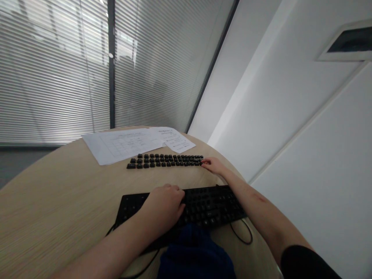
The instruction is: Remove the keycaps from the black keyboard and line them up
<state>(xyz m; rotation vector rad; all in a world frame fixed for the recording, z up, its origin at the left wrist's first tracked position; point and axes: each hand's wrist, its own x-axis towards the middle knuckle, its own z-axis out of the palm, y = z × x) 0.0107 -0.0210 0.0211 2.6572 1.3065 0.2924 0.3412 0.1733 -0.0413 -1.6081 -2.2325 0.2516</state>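
A black keyboard (209,207) lies on the round table, several of its key positions looking bare on the left. Over its left half rests my left hand (165,203), its fingers curled down; the back of the hand hides what they hold, if anything. Beyond the keyboard, loose black keycaps (165,159) stand in three rows. My right hand (213,165) reaches to the right end of these rows, thumb and fingers closed in a pinch at a keycap there. The fingertips partly cover that keycap.
Printed paper sheets (124,143) lie behind the keycap rows on the wooden table (64,193). A black cable (246,238) loops by the keyboard's near right edge. Dark blue cloth (197,255) is at the near edge. Window blinds (58,77) and a white wall (314,128) stand beyond.
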